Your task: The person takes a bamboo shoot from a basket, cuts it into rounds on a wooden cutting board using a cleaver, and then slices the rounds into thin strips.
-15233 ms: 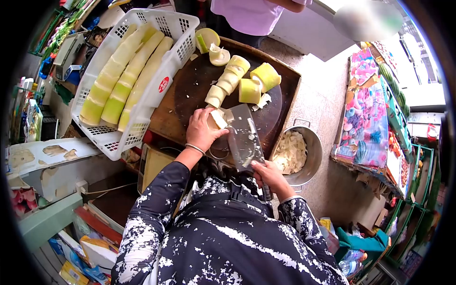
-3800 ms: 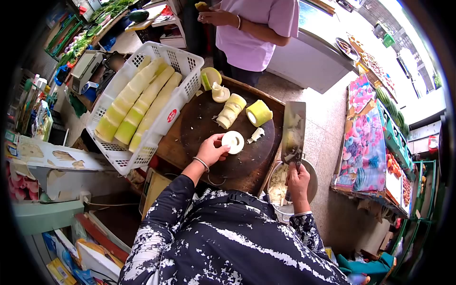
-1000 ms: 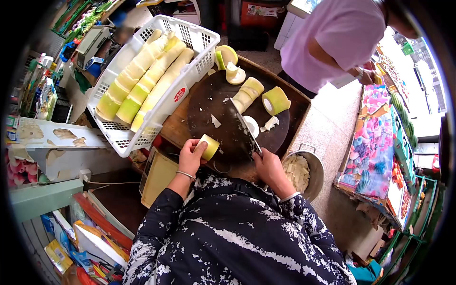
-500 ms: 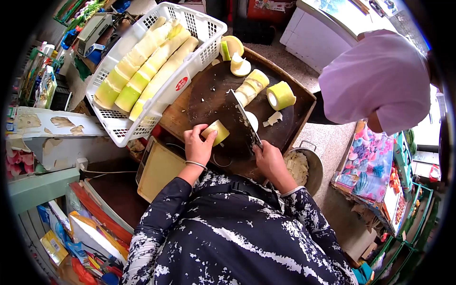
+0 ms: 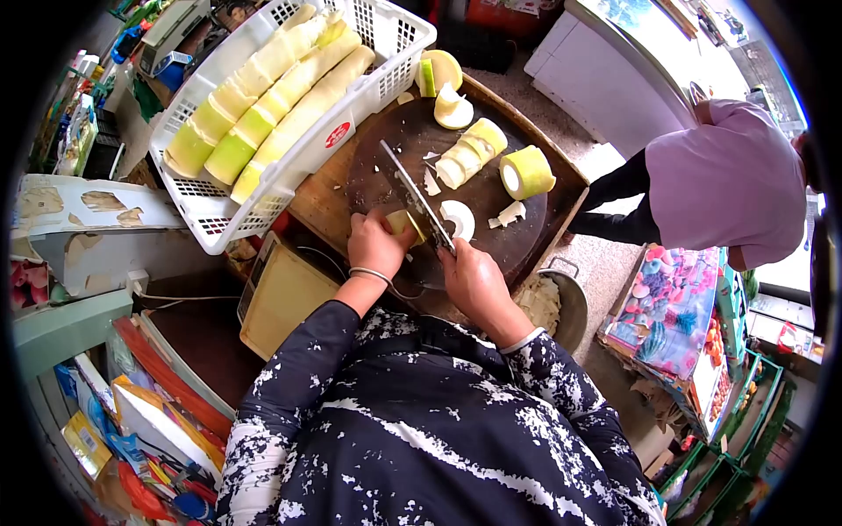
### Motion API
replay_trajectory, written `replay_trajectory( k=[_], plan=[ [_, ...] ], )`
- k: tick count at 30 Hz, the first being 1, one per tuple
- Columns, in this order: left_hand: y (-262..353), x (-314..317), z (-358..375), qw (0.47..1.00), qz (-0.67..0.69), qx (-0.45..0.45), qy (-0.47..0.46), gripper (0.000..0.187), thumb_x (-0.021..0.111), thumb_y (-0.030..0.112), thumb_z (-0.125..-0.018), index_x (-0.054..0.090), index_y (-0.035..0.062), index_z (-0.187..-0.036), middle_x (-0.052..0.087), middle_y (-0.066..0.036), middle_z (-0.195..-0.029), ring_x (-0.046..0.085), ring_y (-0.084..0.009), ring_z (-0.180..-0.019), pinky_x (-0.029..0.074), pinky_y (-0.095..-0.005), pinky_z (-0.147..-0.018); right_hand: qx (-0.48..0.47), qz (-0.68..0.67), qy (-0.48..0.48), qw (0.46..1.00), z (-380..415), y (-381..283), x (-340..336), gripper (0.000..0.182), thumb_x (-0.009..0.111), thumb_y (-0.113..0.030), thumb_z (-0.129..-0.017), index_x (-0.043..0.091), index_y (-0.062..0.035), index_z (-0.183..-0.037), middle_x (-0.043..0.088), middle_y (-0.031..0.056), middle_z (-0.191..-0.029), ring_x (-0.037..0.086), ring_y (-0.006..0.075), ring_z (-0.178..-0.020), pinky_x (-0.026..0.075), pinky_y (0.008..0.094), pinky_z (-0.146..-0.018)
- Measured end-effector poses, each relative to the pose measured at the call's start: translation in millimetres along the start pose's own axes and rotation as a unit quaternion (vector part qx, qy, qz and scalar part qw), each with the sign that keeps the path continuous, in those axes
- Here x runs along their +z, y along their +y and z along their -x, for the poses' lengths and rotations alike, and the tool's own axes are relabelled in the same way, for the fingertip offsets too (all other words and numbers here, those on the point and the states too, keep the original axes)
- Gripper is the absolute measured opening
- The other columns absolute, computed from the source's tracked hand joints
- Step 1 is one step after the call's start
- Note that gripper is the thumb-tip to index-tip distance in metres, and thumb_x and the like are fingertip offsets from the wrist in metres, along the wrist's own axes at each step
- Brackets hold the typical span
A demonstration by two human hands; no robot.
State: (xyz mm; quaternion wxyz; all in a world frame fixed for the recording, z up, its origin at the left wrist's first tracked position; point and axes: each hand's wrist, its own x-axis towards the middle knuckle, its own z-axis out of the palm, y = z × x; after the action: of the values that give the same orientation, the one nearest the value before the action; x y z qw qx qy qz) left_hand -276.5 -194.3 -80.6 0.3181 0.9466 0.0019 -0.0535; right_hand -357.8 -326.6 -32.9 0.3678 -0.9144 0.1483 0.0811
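My left hand (image 5: pixel 379 247) is closed round a short, pale yellow-green bamboo shoot piece (image 5: pixel 405 224) on the dark round chopping board (image 5: pixel 368 175). In my right hand (image 5: pixel 479 280) is the handle of a cleaver (image 5: pixel 406 181), its blade upright, close beside that piece. A white curved slice (image 5: pixel 458 219) lies just right of the blade. Farther up the board are a partly sliced bamboo shoot chunk (image 5: pixel 471 153), a thick yellow-green chunk (image 5: pixel 527 172) and a pale cut piece (image 5: pixel 453 109). Small white scraps (image 5: pixel 507 216) lie among them.
At upper left, a white plastic basket (image 5: pixel 353 114) holds several long bamboo shoots (image 5: pixel 303 123). A metal pot (image 5: pixel 574 316) with pale slices stands below the board's right side. Left of me is a beige tray-like surface (image 5: pixel 285 302). A person in a lilac top (image 5: pixel 728 180) stands at right.
The cleaver has moved left, up against the held piece, and a white slice shows at its right. My hands are closer together. The person at right has shifted away, showing dark trousers.
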Motion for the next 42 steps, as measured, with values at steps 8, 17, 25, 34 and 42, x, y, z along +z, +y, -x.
replay_trajectory(
  k=[8, 17, 25, 34, 42],
  plan=[
    [-12.6, 3.9, -3.7, 0.983, 0.071, -0.123, -0.117, 0.038, 0.075, 0.029, -0.065, 0.049, 0.0018, -0.067, 0.051, -0.016, -0.075, 0.059, -0.0331, -0.071, 0.049, -0.0411, -0.063, 0.02, -0.015, -0.004, 1.0, 2.5, -5.1, -0.7, 0.024, 0.049, -0.021, -0.09, 0.051, 0.0012, -0.084, 0.059, 0.0265, -0.07, 0.058, 0.0446, -0.069, 0.045, 0.0515, -0.063],
    [5.9, -8.1, -0.7, 0.994, -0.043, 0.067, -0.078, 0.039, 0.072, 0.028, -0.067, 0.05, 0.0083, -0.093, 0.051, -0.017, -0.093, 0.058, -0.0386, -0.077, 0.048, -0.0427, -0.067, 0.024, -0.04, 0.017, 0.999, 6.3, -6.6, 1.3, 0.019, 0.05, -0.017, -0.089, 0.049, 0.0009, -0.085, 0.058, 0.0266, -0.07, 0.057, 0.0454, -0.071, 0.043, 0.0511, -0.061],
    [7.6, 0.8, 8.5, 0.999, -0.008, -0.005, -0.042, 0.045, 0.07, 0.031, -0.068, 0.045, 0.0052, -0.096, 0.051, -0.02, -0.093, 0.057, -0.0405, -0.081, 0.047, -0.046, -0.072, 0.022, -0.021, -0.006, 1.0, 7.5, -3.7, -6.5, 0.019, 0.052, -0.017, -0.088, 0.052, 0.0014, -0.088, 0.058, 0.0264, -0.069, 0.057, 0.0448, -0.068, 0.043, 0.0517, -0.06],
    [8.2, 2.2, 5.7, 0.998, -0.006, -0.045, -0.053, 0.049, 0.071, 0.031, -0.067, 0.045, 0.0054, -0.099, 0.05, -0.02, -0.096, 0.059, -0.0416, -0.08, 0.049, -0.0469, -0.071, -0.003, 0.084, -0.022, 0.996, -1.7, -12.9, -0.3, 0.019, 0.049, -0.021, -0.089, 0.049, -0.0028, -0.084, 0.061, 0.0229, -0.067, 0.061, 0.041, -0.065, 0.048, 0.0505, -0.058],
    [-0.2, 2.7, 6.7, 0.998, 0.024, -0.036, -0.047, 0.048, 0.071, 0.031, -0.067, 0.046, 0.0052, -0.097, 0.05, -0.02, -0.096, 0.059, -0.0411, -0.08, 0.049, -0.0455, -0.072, -0.012, 0.105, -0.017, 0.994, -10.3, -18.7, 2.5, 0.018, 0.048, -0.021, -0.09, 0.05, -0.0038, -0.086, 0.061, 0.0219, -0.068, 0.061, 0.0403, -0.065, 0.048, 0.0495, -0.058]
  ],
)
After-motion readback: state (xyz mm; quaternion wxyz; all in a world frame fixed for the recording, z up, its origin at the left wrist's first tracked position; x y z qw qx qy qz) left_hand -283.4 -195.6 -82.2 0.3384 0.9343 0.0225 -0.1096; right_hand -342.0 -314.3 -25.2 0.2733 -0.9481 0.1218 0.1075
